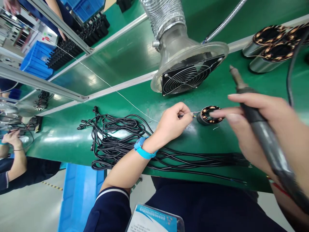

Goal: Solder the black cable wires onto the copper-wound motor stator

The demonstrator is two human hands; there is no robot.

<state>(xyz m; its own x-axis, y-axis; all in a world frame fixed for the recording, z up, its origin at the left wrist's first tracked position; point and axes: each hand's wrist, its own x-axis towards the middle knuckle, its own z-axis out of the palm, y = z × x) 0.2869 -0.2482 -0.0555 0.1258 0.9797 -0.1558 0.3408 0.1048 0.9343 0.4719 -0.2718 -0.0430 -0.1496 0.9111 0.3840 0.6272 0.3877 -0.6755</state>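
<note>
The left hand point(175, 120) was closed in a pinch on the thin wire leads point(190, 114), holding them against the small stator point(210, 115), which sat on the green worktop point(207, 141) near its middle, just in front of the fume extractor fan point(189, 75). The right hand point(260, 129) gripped a soldering iron point(260, 129) — fingers wrapped round the handle, tip raised and pointing toward the far edge — while its extended fingers reached to the stator's rim. A bundle of black cables point(116, 138) lay along the near edge, left of the stator. A thin solder wire point(101, 79) ran from the upper left down toward the left hand. Three larger stators point(272, 45) stood at the far right corner. A blue wrist strap point(142, 149) circled the left wrist.
</note>
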